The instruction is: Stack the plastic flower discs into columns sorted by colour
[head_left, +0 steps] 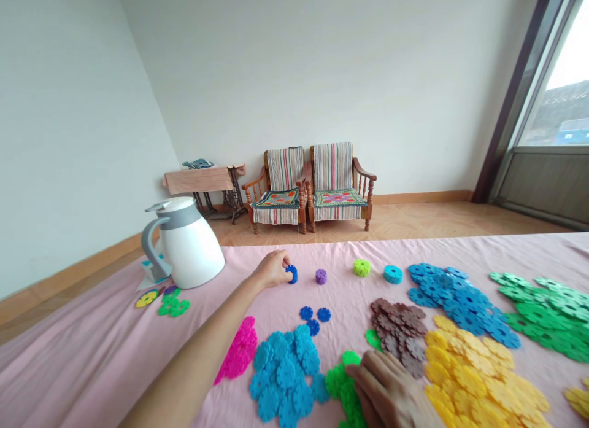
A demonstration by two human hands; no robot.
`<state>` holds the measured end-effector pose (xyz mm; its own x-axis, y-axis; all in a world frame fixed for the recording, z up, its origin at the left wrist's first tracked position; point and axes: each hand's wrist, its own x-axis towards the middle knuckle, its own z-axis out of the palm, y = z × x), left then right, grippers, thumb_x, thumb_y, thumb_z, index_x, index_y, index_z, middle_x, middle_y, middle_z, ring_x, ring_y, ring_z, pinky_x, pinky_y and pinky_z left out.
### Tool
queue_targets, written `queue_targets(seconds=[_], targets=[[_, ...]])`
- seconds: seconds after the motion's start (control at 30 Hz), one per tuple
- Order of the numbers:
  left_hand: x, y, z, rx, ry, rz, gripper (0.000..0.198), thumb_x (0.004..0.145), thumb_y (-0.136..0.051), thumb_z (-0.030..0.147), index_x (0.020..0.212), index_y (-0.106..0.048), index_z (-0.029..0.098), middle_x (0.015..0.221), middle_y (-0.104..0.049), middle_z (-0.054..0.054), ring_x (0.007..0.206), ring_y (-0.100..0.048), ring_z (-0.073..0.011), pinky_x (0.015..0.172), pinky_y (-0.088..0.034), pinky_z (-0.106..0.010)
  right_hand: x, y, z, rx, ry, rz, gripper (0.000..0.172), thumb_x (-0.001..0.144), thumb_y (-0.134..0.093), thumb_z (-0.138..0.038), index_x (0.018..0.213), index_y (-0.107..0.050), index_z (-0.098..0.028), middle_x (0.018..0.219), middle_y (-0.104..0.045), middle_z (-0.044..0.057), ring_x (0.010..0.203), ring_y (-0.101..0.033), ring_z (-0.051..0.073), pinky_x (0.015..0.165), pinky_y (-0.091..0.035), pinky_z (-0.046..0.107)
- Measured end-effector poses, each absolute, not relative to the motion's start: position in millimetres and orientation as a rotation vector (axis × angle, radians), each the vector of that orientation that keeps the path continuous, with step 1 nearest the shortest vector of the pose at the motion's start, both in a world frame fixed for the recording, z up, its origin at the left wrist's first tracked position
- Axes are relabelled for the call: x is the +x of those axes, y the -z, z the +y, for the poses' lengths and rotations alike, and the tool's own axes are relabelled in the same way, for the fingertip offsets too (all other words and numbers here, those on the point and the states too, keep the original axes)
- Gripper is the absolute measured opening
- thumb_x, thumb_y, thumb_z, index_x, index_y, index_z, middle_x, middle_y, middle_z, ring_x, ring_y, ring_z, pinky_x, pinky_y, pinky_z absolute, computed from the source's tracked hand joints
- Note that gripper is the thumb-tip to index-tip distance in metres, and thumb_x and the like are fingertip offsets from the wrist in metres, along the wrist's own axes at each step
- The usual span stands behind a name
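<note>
Near the table's far edge, my left hand [272, 269] is closed, thumb and fingers pinching a small stack of dark blue flower-shaped plastic discs [291, 274]. Just right of it stands a short purple stack [321, 276], followed by a lime green stack [361, 268] and a turquoise stack [392, 274]. Three loose dark blue discs [313, 327] lie nearer to me. My right hand [391, 391] lies palm down at the edge of a bright green disc pile [343, 382], its fingers extended and partly covering it. What is under its palm is hidden.
Piles of blue [285, 373], pink [240, 348], brown [400, 330], yellow [478, 379], darker blue [455, 299] and green discs [552, 314] cover the pink cloth [184, 360]. A white jug [191, 247] stands at left beside several loose discs [173, 305]. Two chairs [334, 182] stand beyond.
</note>
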<state>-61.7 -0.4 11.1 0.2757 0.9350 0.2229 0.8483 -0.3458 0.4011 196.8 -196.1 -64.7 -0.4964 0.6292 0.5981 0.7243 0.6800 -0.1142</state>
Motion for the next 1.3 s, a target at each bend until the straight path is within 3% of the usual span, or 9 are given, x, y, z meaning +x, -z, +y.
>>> queue_targets(seconds=[0.33, 0.53, 0.63, 0.77, 0.93, 1.07, 1.3], targets=[[-62, -25, -27, 2.427, -0.596, 1.417, 0.013, 0.068, -0.059, 0.013, 0.080, -0.063, 0.016, 0.080, -0.061, 0.000, 0.067, -0.056, -0.0124, 0.063, -0.044, -0.021, 193, 73, -192, -0.985, 0.224, -2.204, 0.027, 0.095, -0.032, -0.015, 0.088, -0.057, -0.021, 0.072, -0.056, 0.004, 0.066, -0.054, 0.019, 0.061, -0.037, 0.029], [-48, -27, -65, 2.559, -0.144, 0.998, 0.028, 0.066, -0.067, 0.016, 0.094, -0.067, 0.018, 0.089, -0.062, -0.002, 0.071, -0.058, -0.0140, 0.069, -0.045, -0.023, 189, 85, -185, -0.919, 0.273, -2.107, 0.031, 0.095, -0.027, -0.014, 0.085, -0.056, -0.021, 0.067, -0.053, 0.004, 0.061, -0.052, 0.019, 0.058, -0.035, 0.030], [-40, -23, -72, 2.597, -0.129, 1.008, 0.028, 0.067, -0.066, 0.016, 0.094, -0.067, 0.018, 0.088, -0.062, -0.002, 0.078, -0.058, -0.0171, 0.072, -0.045, -0.024, 190, 80, -188, -0.934, 0.263, -2.118, 0.028, 0.094, -0.030, -0.014, 0.084, -0.055, -0.022, 0.068, -0.054, 0.003, 0.062, -0.053, 0.019, 0.059, -0.037, 0.029], [-32, -20, -73, 2.566, -0.140, 1.112, 0.026, 0.062, -0.062, 0.010, 0.087, -0.064, 0.018, 0.082, -0.060, -0.001, 0.070, -0.056, -0.0152, 0.064, -0.043, -0.023, 194, 68, -193, -0.977, 0.226, -2.198, 0.017, 0.089, -0.042, -0.011, 0.087, -0.055, -0.022, 0.072, -0.057, 0.003, 0.065, -0.056, 0.018, 0.061, -0.039, 0.027], [-28, -14, -70, 2.614, -0.120, 1.142, 0.028, 0.054, -0.063, 0.011, 0.080, -0.057, 0.020, 0.079, -0.057, 0.001, 0.068, -0.054, -0.0152, 0.058, -0.039, -0.023, 198, 59, -196, -1.017, 0.207, -2.267, 0.018, 0.088, -0.044, -0.009, 0.090, -0.057, -0.021, 0.074, -0.059, 0.004, 0.069, -0.057, 0.018, 0.063, -0.040, 0.027], [-35, -13, -63, 2.574, -0.278, 1.213, 0.025, 0.054, -0.061, 0.010, 0.077, -0.054, 0.019, 0.074, -0.056, 0.002, 0.067, -0.053, -0.0143, 0.058, -0.040, -0.022, 198, 64, -194, -1.011, 0.184, -2.316, 0.018, 0.087, -0.045, -0.008, 0.091, -0.056, -0.021, 0.076, -0.059, 0.004, 0.069, -0.057, 0.018, 0.062, -0.040, 0.027], [-62, -19, -26, 2.413, -0.843, 1.556, 0.019, 0.063, -0.061, 0.012, 0.082, -0.059, 0.017, 0.081, -0.063, -0.001, 0.068, -0.057, -0.0131, 0.065, -0.045, -0.024, 193, 72, -193, -0.985, 0.214, -2.194, 0.018, 0.088, -0.041, -0.010, 0.087, -0.056, -0.021, 0.072, -0.056, 0.003, 0.065, -0.055, 0.019, 0.060, -0.039, 0.028]])
